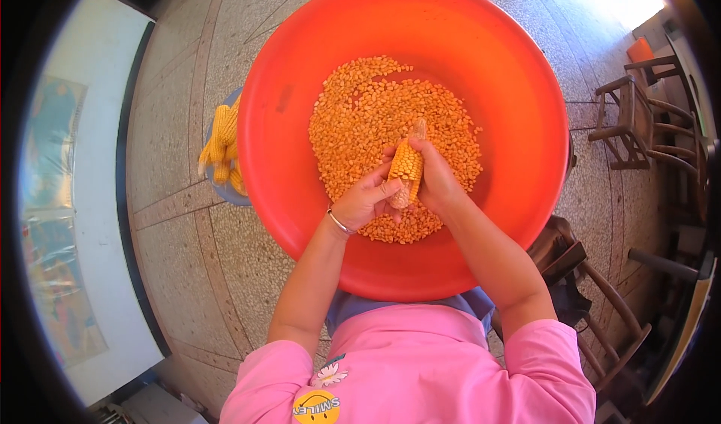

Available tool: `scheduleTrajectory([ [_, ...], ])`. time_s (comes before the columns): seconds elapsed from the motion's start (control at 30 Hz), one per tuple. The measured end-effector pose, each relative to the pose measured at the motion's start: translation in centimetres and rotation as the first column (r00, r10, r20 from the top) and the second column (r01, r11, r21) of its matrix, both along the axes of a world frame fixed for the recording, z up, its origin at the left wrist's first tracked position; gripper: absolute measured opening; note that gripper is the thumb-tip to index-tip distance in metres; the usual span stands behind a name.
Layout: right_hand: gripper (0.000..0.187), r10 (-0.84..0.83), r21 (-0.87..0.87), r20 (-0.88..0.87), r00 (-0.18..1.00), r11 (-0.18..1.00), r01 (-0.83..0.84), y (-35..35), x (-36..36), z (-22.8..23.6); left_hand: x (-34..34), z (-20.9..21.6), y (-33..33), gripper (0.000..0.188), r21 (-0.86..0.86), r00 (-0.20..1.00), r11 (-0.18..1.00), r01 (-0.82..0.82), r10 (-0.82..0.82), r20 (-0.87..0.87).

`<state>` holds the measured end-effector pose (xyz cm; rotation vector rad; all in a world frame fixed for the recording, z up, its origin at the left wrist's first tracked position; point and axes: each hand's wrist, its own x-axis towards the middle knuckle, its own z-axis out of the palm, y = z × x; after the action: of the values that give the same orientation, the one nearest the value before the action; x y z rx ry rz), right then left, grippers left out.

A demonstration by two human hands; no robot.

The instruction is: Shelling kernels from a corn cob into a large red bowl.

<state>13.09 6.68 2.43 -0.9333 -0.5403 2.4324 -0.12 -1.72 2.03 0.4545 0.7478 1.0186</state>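
Observation:
Over a large red-orange basin (518,63), my two hands grip one partly shelled corn cob (406,165). Yellow kernels still cover its middle, while bare pale cob shows at the tip and the lower end. My left hand (364,197), with a silver bracelet at the wrist, holds the cob's lower left side. From the right, my right hand (437,175) wraps the cob, its thumb near the upper end. Beneath both hands lies a wide spread of loose corn kernels (360,135) on the basin's bottom. Some fingers are hidden behind the cob.
Left of the basin, several whole corn cobs (224,135) rest in a blue container (229,193) partly hidden by the basin's rim. Wooden chairs (635,116) stand at the right, with a dark bag (563,266) on a nearer one. A white wall panel (113,191) borders the left.

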Motion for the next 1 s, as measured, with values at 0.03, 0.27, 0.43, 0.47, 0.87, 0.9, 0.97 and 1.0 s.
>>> scheduleTrajectory([
  [0.03,0.037,0.001,0.0,-0.001,1.0,1.0,-0.001,-0.1,-0.1,0.0,-0.1,-0.1,0.0,0.048,0.0,1.0,1.0,-0.001,0.001,-0.001],
  [0.27,0.035,-0.01,0.205,0.151,0.988,0.979,-0.021,-0.6,-0.2,-1.3,0.0,-0.6,0.1,0.04,-0.039,0.99,0.999,-0.001,-0.004,-0.143],
  [0.43,0.037,0.01,0.091,0.146,0.989,0.996,-0.023,-0.8,-0.1,-0.7,0.2,-1.1,-0.5,0.041,-0.026,0.973,0.999,0.029,-0.034,-0.229],
  [0.47,0.037,0.021,0.063,0.146,0.989,0.998,-0.031,-0.7,-0.2,-0.5,0.2,-1.0,-0.5,0.041,-0.015,0.978,0.999,0.032,-0.035,-0.208],
  [0.87,0.034,0.022,0.146,0.106,0.994,0.989,-0.038,-0.4,-0.5,-0.5,-0.2,-1.6,0.0,0.047,-0.014,0.993,1.0,0.013,-0.015,-0.117],
  [0.9,0.034,0.024,0.143,0.108,0.994,0.989,-0.039,-0.3,-0.5,-0.6,-0.3,-1.7,0.0,0.047,-0.021,0.995,1.0,0.018,-0.021,-0.103],
  [0.97,0.033,0.035,0.229,0.09,0.995,0.972,-0.055,-0.5,-0.4,-0.9,-0.2,-1.9,-0.3,0.047,-0.038,0.996,0.999,0.018,-0.021,-0.085],
  [1.0,0.033,0.04,0.223,0.091,0.995,0.973,-0.06,-0.6,-0.4,-1.0,-0.2,-1.8,-0.4,0.04,-0.021,0.994,1.0,-0.01,0.008,-0.111],
])
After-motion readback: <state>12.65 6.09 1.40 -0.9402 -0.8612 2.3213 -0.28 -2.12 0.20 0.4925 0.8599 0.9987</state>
